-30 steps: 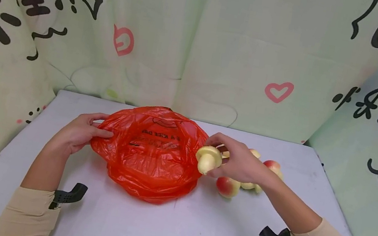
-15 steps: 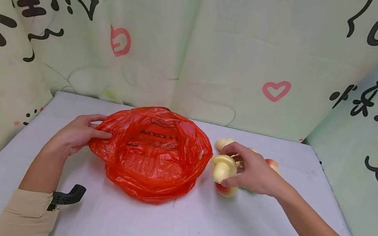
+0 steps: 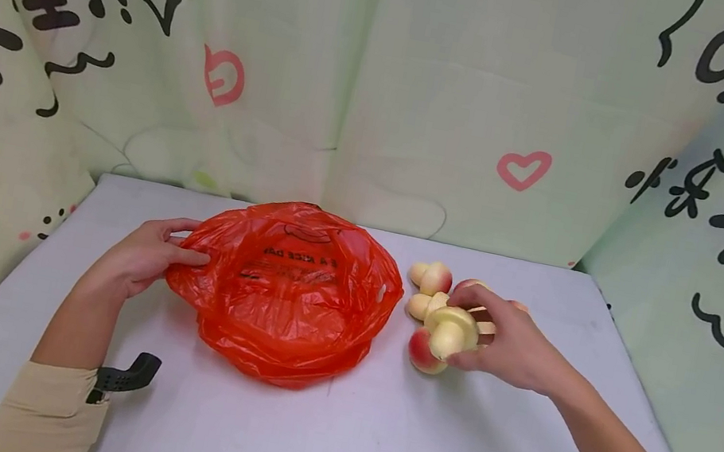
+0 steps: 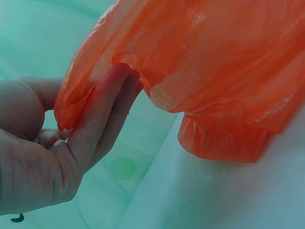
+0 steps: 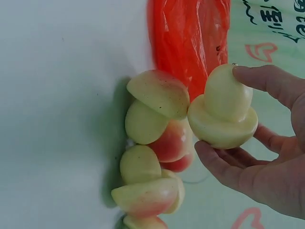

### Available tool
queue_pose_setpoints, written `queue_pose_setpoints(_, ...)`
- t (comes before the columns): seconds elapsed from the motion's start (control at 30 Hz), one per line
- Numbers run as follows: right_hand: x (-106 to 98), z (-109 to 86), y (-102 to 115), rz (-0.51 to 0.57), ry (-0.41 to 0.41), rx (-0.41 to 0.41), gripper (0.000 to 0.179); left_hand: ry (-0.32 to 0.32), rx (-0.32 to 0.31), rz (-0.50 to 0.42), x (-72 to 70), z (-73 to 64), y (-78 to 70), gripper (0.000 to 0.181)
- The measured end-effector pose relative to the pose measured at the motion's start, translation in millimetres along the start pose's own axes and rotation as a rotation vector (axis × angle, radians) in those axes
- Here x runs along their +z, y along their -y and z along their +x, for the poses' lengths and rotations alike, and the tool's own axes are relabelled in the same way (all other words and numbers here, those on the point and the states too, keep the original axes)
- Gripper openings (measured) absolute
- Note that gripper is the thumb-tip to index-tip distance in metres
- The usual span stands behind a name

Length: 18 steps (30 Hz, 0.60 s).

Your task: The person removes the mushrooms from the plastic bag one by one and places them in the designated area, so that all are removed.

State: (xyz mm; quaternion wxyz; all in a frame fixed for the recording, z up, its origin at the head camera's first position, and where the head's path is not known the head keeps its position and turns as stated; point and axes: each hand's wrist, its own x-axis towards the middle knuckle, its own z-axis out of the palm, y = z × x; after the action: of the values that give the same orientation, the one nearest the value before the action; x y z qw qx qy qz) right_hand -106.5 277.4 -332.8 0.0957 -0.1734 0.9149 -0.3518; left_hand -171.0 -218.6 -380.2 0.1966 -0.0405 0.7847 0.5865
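In the head view, my left hand (image 3: 142,256) pinches the left edge of a red plastic bag (image 3: 282,309). The bag's wide mouth faces me, with dark print showing inside. The left wrist view has the thin film (image 4: 224,62) between thumb and fingers. To the bag's right, my right hand (image 3: 522,347) holds a pale mushroom (image 3: 451,331) by its stem and cap, thumb on the stem end. The right wrist view puts this mushroom (image 5: 224,107) beside several others. Those mushrooms (image 3: 437,278), with red-and-cream caps, lie in a cluster partly hidden by the hand.
A white-covered table (image 3: 294,448) carries everything. Pale green curtain walls (image 3: 429,92) with black lettering and pink hearts enclose its back and sides. Each forearm wears a black wrist mount (image 3: 126,374) at the sleeve's end.
My right hand has moved right, from the bag's right edge to over the mushroom cluster, still holding the pale mushroom. The left hand keeps its hold on the bag.
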Motion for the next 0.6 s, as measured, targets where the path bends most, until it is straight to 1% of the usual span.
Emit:
queue_pose_setpoints(0.1, -2.6, -5.2, -3.6, 0.021, -0.004, 0.000, 0.052, -0.002, -0.004, -0.003, 0.1, -0.2, -0.5, 0.078)
queue_pose_setpoints(0.27, -7.3, -18.8, -5.8, -0.018, -0.027, 0.059, 0.058, -0.001, -0.001, -0.008, 0.3, -0.9, -1.4, 0.077)
queue_pose_setpoints(0.4, -8.4, -27.4, -9.9, -0.046, -0.049, 0.053, 0.061, -0.004, -0.001, -0.003, 0.7, -0.1, -0.9, 0.078)
queue_pose_setpoints(0.6, -6.4, -34.2, -17.7, -0.095, -0.060, 0.052, 0.060, -0.006, -0.006, 0.001, 1.1, 1.1, -0.4, 0.079)
